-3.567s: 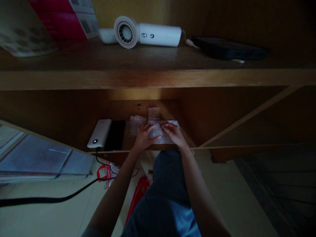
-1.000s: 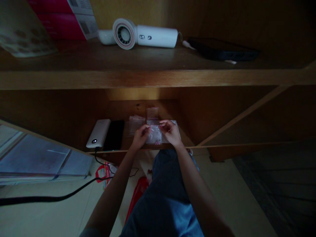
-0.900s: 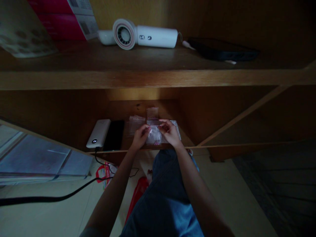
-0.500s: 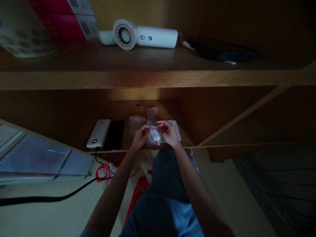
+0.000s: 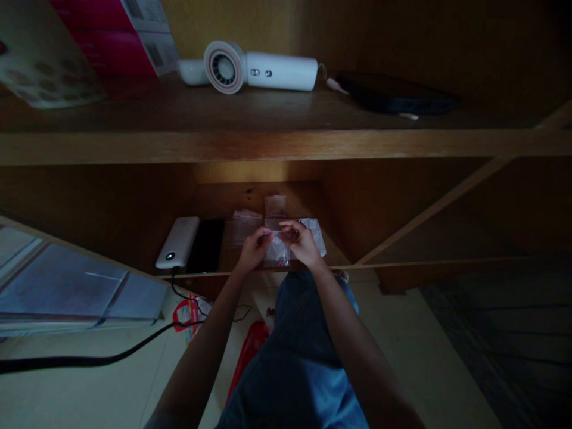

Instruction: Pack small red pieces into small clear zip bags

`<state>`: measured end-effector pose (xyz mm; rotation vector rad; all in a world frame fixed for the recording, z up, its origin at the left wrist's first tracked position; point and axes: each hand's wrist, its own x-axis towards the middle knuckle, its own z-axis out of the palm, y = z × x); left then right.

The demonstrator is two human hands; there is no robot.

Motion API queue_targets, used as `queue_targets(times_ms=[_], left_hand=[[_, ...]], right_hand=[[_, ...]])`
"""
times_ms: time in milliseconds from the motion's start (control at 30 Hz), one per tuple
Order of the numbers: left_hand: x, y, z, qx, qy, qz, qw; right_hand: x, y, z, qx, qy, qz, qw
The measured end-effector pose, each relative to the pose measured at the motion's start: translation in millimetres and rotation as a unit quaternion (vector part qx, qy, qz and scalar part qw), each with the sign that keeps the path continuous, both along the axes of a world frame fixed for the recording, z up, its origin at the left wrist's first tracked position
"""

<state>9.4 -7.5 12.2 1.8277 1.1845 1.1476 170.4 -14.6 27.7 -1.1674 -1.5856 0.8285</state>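
Note:
A small clear plastic bag [image 5: 277,252] with tiny reddish bits at its bottom hangs between my hands. My left hand [image 5: 255,245] pinches its top edge on the left. On the right, my right hand [image 5: 302,241] grips the same edge between thumb and fingers. Behind them lies another clear bag [image 5: 275,206] on the lower shelf. A stack of flat clear bags [image 5: 245,227] is left of my hands. Partly under my right hand rests a silvery, patterned sheet or packet [image 5: 315,233]; its kind is unclear.
A white power bank [image 5: 177,243] with a cable and a dark phone-like slab [image 5: 205,245] lie at the left. The upper shelf [image 5: 268,143] overhangs, holding a white handheld fan [image 5: 281,71], a dark phone [image 5: 397,94], a pink box [image 5: 111,42] and a cup [image 5: 44,71].
Both hands keep hold of the bag's top edge. My right hand has shifted slightly left, closer to my left hand. The view has tilted a little.

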Motion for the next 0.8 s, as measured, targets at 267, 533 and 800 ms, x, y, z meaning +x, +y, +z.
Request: queue_targets(times_ms=[267,533,800], left_hand=[[-0.2,-0.3,0.7,-0.015,0.002,0.006,1.0],[-0.3,0.0,-2.0,-0.013,-0.018,-0.004,1.0],[-1.1,2.1,-3.7,-0.009,-0.035,0.009,0.999]], right_hand=[[-5.6,0.0,2.3,0.005,0.028,-0.006,1.0],[-5.8,-0.3,0.5,0.025,0.029,0.008,0.999],[-2.4,2.6,-5.6,-0.007,0.02,0.013,1.0]])
